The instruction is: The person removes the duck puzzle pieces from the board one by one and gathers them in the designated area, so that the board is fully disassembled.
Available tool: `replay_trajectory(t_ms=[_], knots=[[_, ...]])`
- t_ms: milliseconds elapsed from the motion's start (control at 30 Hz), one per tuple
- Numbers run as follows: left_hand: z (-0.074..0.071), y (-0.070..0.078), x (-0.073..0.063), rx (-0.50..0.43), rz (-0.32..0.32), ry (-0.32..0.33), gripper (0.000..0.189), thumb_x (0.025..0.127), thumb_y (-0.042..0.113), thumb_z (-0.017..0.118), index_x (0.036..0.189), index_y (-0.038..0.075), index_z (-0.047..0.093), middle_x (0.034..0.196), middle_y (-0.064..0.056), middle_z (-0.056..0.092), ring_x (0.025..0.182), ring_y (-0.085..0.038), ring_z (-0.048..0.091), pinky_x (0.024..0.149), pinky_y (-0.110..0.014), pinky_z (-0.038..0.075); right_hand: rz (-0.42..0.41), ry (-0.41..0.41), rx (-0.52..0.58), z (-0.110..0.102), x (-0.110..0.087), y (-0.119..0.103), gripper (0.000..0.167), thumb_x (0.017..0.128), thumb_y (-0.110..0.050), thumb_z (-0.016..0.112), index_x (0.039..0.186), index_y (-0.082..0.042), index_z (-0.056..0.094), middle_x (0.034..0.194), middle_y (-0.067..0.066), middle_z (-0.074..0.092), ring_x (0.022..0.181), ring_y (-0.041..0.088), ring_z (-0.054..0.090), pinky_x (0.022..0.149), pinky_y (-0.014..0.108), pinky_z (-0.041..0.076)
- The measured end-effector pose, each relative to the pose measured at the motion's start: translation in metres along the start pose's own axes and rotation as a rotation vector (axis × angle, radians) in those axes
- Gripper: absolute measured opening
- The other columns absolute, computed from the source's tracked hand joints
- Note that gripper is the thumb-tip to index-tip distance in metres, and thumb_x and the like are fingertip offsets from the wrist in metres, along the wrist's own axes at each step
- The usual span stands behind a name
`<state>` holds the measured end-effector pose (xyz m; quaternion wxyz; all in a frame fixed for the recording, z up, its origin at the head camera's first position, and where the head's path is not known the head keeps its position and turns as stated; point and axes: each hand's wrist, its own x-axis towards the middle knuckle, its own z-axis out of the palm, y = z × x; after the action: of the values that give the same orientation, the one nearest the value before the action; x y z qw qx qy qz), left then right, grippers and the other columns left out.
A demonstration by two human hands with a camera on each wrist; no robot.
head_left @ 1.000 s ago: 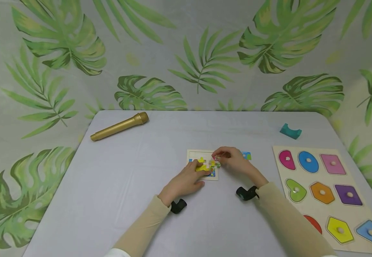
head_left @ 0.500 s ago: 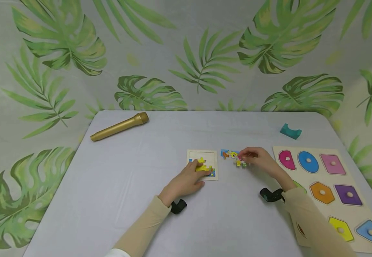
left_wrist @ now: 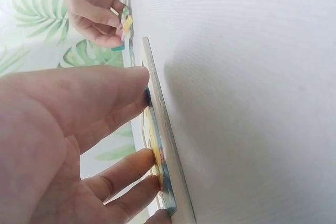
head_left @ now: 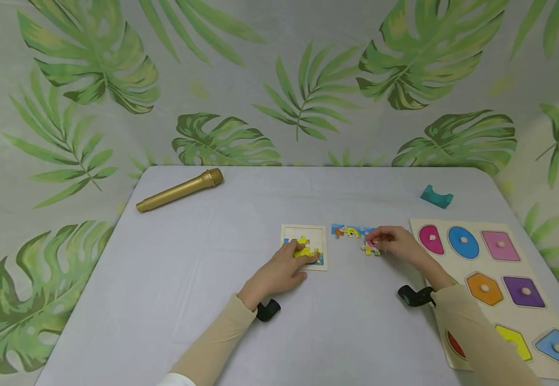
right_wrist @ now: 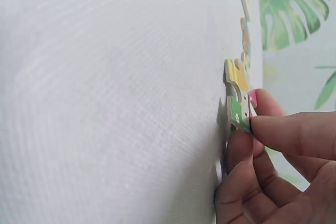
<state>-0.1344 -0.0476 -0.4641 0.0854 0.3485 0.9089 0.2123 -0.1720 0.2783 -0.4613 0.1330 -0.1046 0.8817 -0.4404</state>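
In the head view my left hand (head_left: pixel 281 266) rests with extended fingers on a small wooden jigsaw puzzle tray (head_left: pixel 325 244). Its lower part holds yellow and blue pieces; the upper part shows bare wood. The left wrist view has those fingertips on the pieces and the tray's edge (left_wrist: pixel 167 124). To the right of the tray, my right hand (head_left: pixel 397 246) pinches a jigsaw puzzle piece (head_left: pixel 370 250) in pink, yellow and green. In the right wrist view this piece (right_wrist: pixel 237 109) stands close over the cloth, thumb and fingers at its edge.
Several loose puzzle pieces (head_left: pixel 352 231) lie in a row right of the tray. A large shape board with knobs (head_left: pixel 497 289) lies under and beyond the right forearm. A teal curved block (head_left: pixel 436 197) is at the back right, a gold microphone (head_left: pixel 179 190) at the back left.
My right hand has moved right, from the tray to beyond the loose pieces, carrying the puzzle piece and lowering it slightly toward me. My left hand has stayed on the tray.
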Motion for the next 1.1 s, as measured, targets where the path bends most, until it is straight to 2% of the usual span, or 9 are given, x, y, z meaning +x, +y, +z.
replay_trajectory(t_ms=[200, 400, 500, 600, 767, 933, 1100], knots=[[0.002, -0.001, 0.001, -0.004, -0.012, -0.008, 0.042, 0.094, 0.019, 0.061, 0.136, 0.017, 0.056, 0.132, -0.015, 0.043, 0.120, -0.025, 0.042, 0.101, -0.032, 0.035, -0.006, 0.040, -0.142, 0.005, 0.001, -0.002, 0.016, 0.088, 0.005, 0.058, 0.101, 0.000, 0.068, 0.091, 0.009, 0.059, 0.082, 0.025, 0.050, 0.061, 0.028, 0.047], [0.003, -0.001, 0.001, -0.003, -0.016, -0.007, 0.043, 0.095, 0.020, 0.061, 0.137, 0.019, 0.055, 0.139, -0.017, 0.040, 0.128, -0.028, 0.038, 0.107, -0.036, 0.031, -0.042, 0.074, -0.222, 0.007, -0.002, -0.005, 0.015, 0.087, 0.007, 0.059, 0.095, -0.002, 0.068, 0.090, 0.010, 0.059, 0.086, 0.029, 0.054, 0.075, 0.041, 0.048], [0.004, -0.002, -0.001, -0.006, -0.027, -0.016, 0.044, 0.096, 0.020, 0.059, 0.139, 0.020, 0.053, 0.144, -0.017, 0.036, 0.134, -0.031, 0.032, 0.111, -0.039, 0.026, -0.053, 0.079, -0.238, 0.008, -0.002, -0.005, 0.015, 0.087, 0.007, 0.059, 0.094, -0.003, 0.068, 0.090, 0.010, 0.059, 0.087, 0.030, 0.056, 0.078, 0.043, 0.048], [0.003, -0.004, -0.004, -0.009, -0.028, -0.021, 0.043, 0.096, 0.020, 0.057, 0.139, 0.021, 0.053, 0.147, -0.015, 0.033, 0.137, -0.031, 0.028, 0.112, -0.040, 0.022, -0.055, 0.097, -0.226, 0.008, -0.002, -0.010, 0.014, 0.088, 0.006, 0.059, 0.095, -0.003, 0.067, 0.090, 0.009, 0.059, 0.086, 0.029, 0.056, 0.075, 0.040, 0.049], [0.000, -0.010, -0.012, -0.015, -0.034, -0.024, 0.041, 0.096, 0.020, 0.057, 0.138, 0.021, 0.054, 0.151, -0.013, 0.029, 0.140, -0.029, 0.023, 0.114, -0.042, 0.017, -0.109, 0.103, -0.155, 0.016, 0.004, -0.028, 0.014, 0.087, 0.005, 0.060, 0.099, 0.001, 0.066, 0.093, 0.012, 0.061, 0.085, 0.028, 0.056, 0.073, 0.036, 0.049], [-0.003, -0.015, -0.019, -0.010, -0.037, -0.023, 0.041, 0.096, 0.021, 0.059, 0.137, 0.023, 0.055, 0.153, -0.012, 0.027, 0.141, -0.026, 0.022, 0.114, -0.047, 0.015, -0.162, 0.069, -0.094, 0.037, 0.017, -0.044, 0.018, 0.086, 0.009, 0.059, 0.101, 0.001, 0.066, 0.099, 0.013, 0.064, 0.087, 0.027, 0.057, 0.075, 0.036, 0.049], [-0.005, -0.016, -0.021, -0.022, -0.027, -0.012, 0.040, 0.096, 0.021, 0.059, 0.136, 0.022, 0.056, 0.153, -0.014, 0.027, 0.141, -0.029, 0.022, 0.112, -0.051, 0.017, -0.196, 0.005, -0.063, 0.064, 0.031, -0.057, 0.021, 0.086, 0.010, 0.057, 0.102, 0.000, 0.066, 0.101, 0.011, 0.064, 0.089, 0.025, 0.056, 0.080, 0.036, 0.049]])
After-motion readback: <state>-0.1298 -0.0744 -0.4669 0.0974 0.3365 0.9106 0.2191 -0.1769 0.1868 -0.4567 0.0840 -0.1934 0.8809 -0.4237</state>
